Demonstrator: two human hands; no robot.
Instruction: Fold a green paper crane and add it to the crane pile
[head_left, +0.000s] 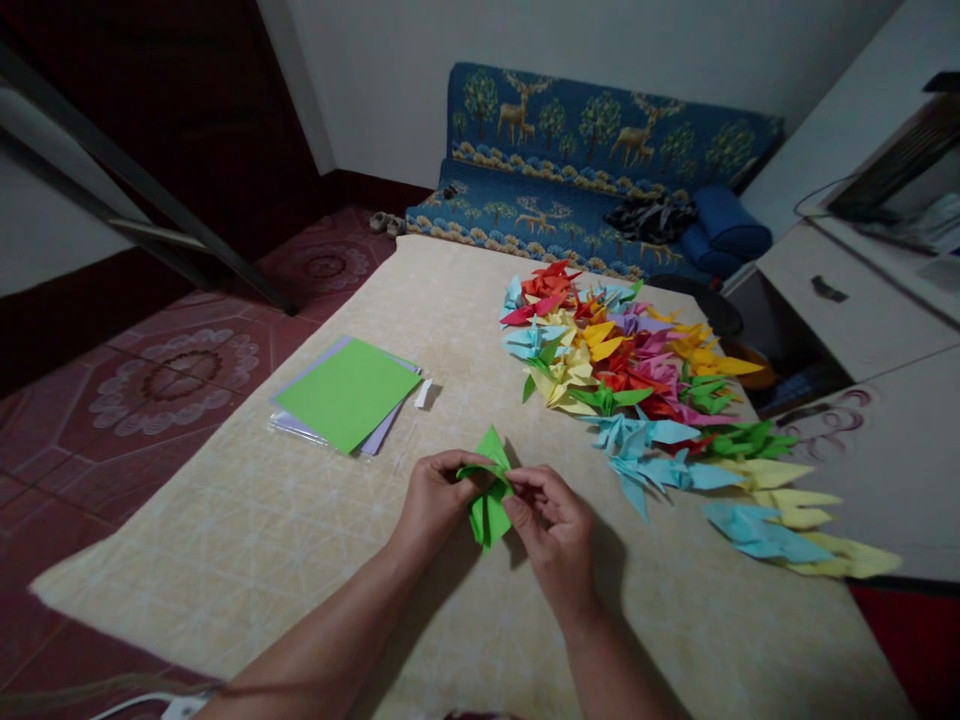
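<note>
Between both hands: green paper (488, 492), pinched by L hand (435, 495) & R hand (551, 525) fingertips.

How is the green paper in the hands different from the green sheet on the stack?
The held paper is folded into a pointed shape; the sheet is a flat square. The left hand and right hand pinch the held paper; the sheet lies untouched on a stack. Both are green.

green paper (486, 520) partly behind fingers (534, 490), forearms (352, 620) cut off below, far specks (386, 222) perhaps shoes
</note>
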